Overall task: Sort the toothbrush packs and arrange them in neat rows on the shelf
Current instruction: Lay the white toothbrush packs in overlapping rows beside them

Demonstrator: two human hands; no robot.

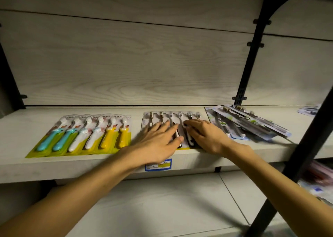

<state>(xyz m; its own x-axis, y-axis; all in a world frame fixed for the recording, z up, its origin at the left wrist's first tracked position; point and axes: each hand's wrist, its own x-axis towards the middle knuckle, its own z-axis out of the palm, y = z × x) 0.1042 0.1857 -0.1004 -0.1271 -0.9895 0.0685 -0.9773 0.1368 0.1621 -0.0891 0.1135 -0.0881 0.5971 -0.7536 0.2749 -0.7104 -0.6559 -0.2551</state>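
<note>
With the left hand [158, 139] laid flat, fingers spread, and the right hand [201, 134] pressed flat, fingers together, on the middle row of toothbrush packs [171, 118] near the shelf [108, 162] edge, overlapped packs could be pushed askew or off the near edge.

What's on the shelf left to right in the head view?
Row of teal, white and yellow toothbrush packs → left hand and right hand, both on the middle row of packs → loose pile of packs → black shelf upright.
</note>
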